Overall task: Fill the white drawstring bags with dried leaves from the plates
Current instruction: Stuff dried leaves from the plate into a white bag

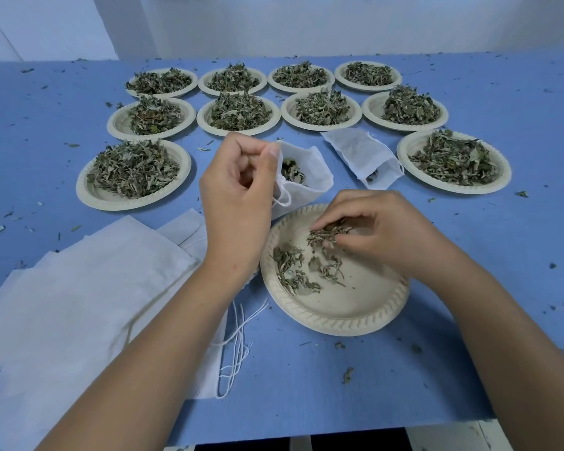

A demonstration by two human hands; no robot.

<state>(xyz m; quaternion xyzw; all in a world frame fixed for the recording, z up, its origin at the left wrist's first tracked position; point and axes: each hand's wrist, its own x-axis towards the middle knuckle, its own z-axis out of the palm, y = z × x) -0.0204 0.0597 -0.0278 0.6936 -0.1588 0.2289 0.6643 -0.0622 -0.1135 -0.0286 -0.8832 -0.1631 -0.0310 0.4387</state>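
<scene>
Head view: the left hand pinched the rim of the open white bag, mouth up, leaves inside, just behind the near plate. The right hand curled its fingers round a clump of dried leaves on that plate.

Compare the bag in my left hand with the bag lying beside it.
The held bag stands with its mouth pulled open by the left hand; the lying bag is flat on the table, untouched. Leaves show inside the held bag; the lying bag shows only a few at its mouth. Both are white cloth.
</scene>
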